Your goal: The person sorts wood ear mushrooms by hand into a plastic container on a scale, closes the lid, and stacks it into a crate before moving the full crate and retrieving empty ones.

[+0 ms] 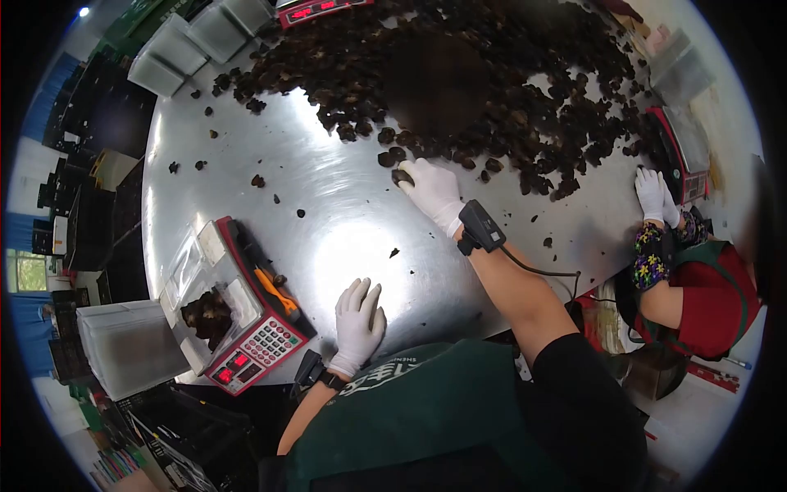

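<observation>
My right hand, in a white glove, reaches to the near edge of a large heap of dark dried pieces. Its fingers are closed on one dark piece. My left hand, also gloved in white, rests on the metal table near its front edge, fingers spread and holding nothing. To its left stands a red and white scale with lit red digits. On the scale lies an opened clear container with several dark pieces inside.
Stacked clear containers stand left of the scale, and more at the back left. An orange-handled tool lies by the scale. At the right, a co-worker's gloved hands are near another red scale.
</observation>
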A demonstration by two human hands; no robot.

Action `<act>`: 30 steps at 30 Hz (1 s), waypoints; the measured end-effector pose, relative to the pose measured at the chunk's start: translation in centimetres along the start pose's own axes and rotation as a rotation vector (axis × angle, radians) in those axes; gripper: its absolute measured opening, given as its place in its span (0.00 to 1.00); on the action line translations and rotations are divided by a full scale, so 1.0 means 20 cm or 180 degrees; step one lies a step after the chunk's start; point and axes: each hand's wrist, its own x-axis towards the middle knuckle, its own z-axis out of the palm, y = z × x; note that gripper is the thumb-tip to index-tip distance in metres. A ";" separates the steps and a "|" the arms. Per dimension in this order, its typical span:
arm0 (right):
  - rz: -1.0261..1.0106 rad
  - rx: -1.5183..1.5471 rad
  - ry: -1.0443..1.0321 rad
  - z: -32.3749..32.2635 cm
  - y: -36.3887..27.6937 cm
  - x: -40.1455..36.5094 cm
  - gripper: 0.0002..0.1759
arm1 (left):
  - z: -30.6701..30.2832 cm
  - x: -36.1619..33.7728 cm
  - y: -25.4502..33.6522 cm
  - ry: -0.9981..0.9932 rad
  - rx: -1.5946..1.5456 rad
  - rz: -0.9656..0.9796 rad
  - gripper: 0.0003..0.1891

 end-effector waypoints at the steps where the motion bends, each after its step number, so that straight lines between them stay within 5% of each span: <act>1: 0.0042 -0.0023 -0.0009 0.02 -0.01 0.01 0.17 | 0.00 0.00 0.00 0.0015 -0.0005 0.0009 0.25; 5: 0.0403 0.1575 -0.0066 -0.04 -0.06 -0.01 0.15 | 0.01 -0.01 -0.03 0.0074 -0.0130 0.0047 0.24; 7: 0.1401 0.3822 -0.0883 -0.21 -0.20 -0.04 0.15 | 0.01 -0.02 -0.04 0.0078 -0.0243 0.0054 0.24; 9: 0.1608 0.4994 -0.1757 -0.23 -0.21 -0.04 0.17 | -0.04 -0.03 -0.04 -0.0119 -0.0374 0.0076 0.23; 12: 0.1919 0.5794 -0.2090 -0.21 -0.36 -0.09 0.21 | -0.15 -0.05 -0.08 -0.0380 -0.0867 0.0050 0.21; 16: 0.1294 0.6231 -0.2740 -0.07 -0.58 -0.10 0.22 | -0.42 -0.13 -0.06 -0.0141 -0.1200 -0.0338 0.20; 20: 0.0534 0.5355 -0.3091 -0.10 -1.00 -0.07 0.21 | -0.71 -0.21 -0.11 0.0487 -0.1013 -0.0432 0.20; 25: -0.0529 0.3672 -0.2778 -0.12 -1.64 -0.07 0.16 | -1.04 -0.39 -0.35 0.2209 -0.0299 -0.0771 0.23; 29: -0.2059 0.2738 -0.1791 0.21 -1.94 -0.12 0.12 | -1.16 -0.47 -0.59 0.2731 -0.0050 -0.1319 0.24; 30: -0.2869 0.2172 -0.1064 0.29 -1.97 -0.13 0.12 | -1.18 -0.46 -0.60 0.2623 -0.0068 -0.1406 0.25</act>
